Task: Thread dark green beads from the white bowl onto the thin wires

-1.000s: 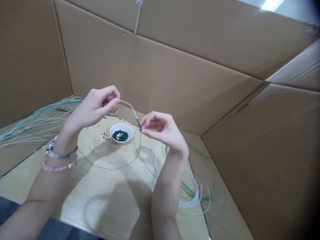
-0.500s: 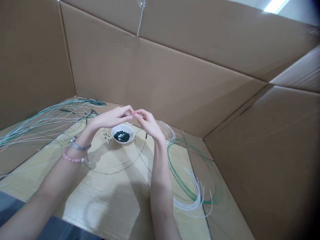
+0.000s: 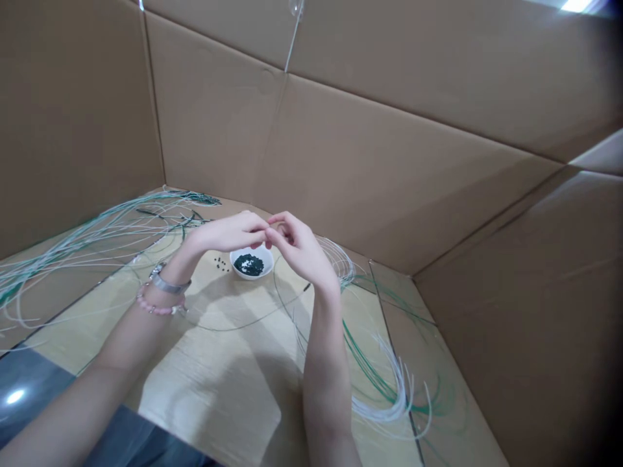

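My left hand (image 3: 228, 231) and my right hand (image 3: 302, 251) meet at the fingertips above and just behind a white bowl (image 3: 269, 267). Both are closed in a pinch, and the fingers cover the spot where they grip a thin cord (image 3: 243, 326). Its dark line hangs in a wide loop over the table. A short row of dark beads (image 3: 306, 287) sits on the cord beside my right wrist. The bowl holds many small dark green beads (image 3: 248, 264) with a few white ones among them. Several loose dark beads (image 3: 222, 264) lie left of the bowl.
Long white and green strands (image 3: 87, 237) spread over the left side, with dark beaded lengths (image 3: 197, 196) at the back. Coiled white and green strands (image 3: 384, 399) lie to the right of my right forearm. Cardboard walls (image 3: 341, 149) enclose the pale tabletop (image 3: 209, 376).
The view has shifted, so everything appears a little farther right. My fingertips have come together lower, and the bit of cord seen between them before is now hidden. The beaded row appears more tilted.
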Tool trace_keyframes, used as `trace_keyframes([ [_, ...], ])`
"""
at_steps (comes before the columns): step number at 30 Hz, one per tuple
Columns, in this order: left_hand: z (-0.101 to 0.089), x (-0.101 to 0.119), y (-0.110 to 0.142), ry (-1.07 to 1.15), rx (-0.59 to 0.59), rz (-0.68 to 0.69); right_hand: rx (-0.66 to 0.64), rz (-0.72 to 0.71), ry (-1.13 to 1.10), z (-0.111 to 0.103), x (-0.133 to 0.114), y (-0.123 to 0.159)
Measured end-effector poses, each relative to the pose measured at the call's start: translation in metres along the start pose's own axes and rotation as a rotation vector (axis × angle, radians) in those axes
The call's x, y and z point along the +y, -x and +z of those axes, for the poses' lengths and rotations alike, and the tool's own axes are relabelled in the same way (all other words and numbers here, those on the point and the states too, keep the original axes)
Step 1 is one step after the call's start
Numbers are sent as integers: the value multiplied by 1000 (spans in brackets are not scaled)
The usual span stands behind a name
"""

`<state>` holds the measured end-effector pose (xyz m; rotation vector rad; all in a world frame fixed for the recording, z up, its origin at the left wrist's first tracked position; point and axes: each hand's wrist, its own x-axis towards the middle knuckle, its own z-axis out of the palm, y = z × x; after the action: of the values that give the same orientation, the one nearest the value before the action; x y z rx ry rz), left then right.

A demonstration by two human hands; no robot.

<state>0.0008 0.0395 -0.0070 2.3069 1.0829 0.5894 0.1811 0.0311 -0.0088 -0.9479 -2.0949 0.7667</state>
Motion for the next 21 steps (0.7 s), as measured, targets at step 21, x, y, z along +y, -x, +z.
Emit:
trace_keyframes([
  [21, 30, -116, -27, -241, -501, -902, 453, -96, -138, -19, -5, 5],
])
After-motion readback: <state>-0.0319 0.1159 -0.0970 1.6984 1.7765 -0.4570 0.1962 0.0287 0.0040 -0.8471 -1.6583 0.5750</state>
